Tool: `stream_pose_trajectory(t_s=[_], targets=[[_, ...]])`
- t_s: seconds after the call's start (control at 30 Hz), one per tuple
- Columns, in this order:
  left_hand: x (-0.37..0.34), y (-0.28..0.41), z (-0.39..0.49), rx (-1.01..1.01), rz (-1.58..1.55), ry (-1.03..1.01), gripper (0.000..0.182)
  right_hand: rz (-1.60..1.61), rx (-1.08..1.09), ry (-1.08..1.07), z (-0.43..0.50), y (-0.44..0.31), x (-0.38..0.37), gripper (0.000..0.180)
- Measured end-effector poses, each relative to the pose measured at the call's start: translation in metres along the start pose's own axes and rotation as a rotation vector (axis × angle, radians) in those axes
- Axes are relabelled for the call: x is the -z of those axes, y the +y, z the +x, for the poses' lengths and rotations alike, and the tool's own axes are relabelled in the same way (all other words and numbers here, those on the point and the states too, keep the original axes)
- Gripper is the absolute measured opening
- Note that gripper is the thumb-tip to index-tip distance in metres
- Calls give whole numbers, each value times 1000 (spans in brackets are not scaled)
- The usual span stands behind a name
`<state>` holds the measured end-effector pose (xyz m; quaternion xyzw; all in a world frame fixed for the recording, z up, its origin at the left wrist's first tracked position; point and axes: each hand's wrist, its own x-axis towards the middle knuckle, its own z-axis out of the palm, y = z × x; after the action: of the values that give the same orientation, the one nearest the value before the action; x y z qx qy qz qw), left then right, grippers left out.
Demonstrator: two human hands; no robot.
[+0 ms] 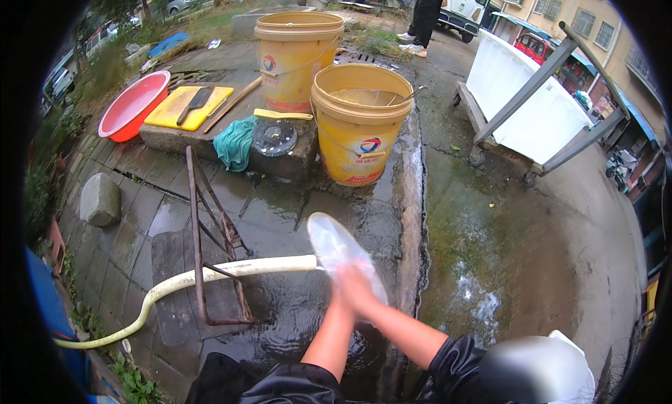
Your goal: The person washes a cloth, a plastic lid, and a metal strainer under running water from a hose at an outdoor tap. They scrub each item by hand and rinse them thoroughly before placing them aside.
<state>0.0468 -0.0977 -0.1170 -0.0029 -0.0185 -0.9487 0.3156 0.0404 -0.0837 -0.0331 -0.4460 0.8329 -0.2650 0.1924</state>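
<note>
My right hand [354, 286] and my left hand [340, 293] are close together at a whitish, translucent oval dish or lid [329, 239], tilted and blurred. The right hand lies over its lower part; the left is mostly hidden behind the right, so its hold cannot be made out. Just left of the dish is the open end of a pale yellow hose [252, 266], which runs through a rusty metal frame [197, 246]. Rippling water covers the paving below my hands. Both forearms come out of dark, shiny sleeves.
Two yellow buckets [362, 136] [299, 52], a teal cloth [236, 143], a cleaver [195, 103] on a yellow cutting board [170, 110] and a red basin [131, 107] stand ahead. A white tub on a wheeled cart [520, 97] is at right. A person [426, 15] stands beyond.
</note>
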Motion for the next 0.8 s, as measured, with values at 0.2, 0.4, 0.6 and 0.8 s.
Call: stream_pose_trajectory(t_s=[0.2,0.4,0.6,0.8], targets=[[18,10,3,113,-101,110,38,47,-62,280,10,0,8,58],[-24,29,3,42,-77,-94,43,-85,174,241,-1,-23,19,50],[-72,23,-3,62,166,198,49,-174,-94,139,10,-15,40,44],[-103,19,-2,178,102,193,59,-81,-176,181,24,-3,58,32]])
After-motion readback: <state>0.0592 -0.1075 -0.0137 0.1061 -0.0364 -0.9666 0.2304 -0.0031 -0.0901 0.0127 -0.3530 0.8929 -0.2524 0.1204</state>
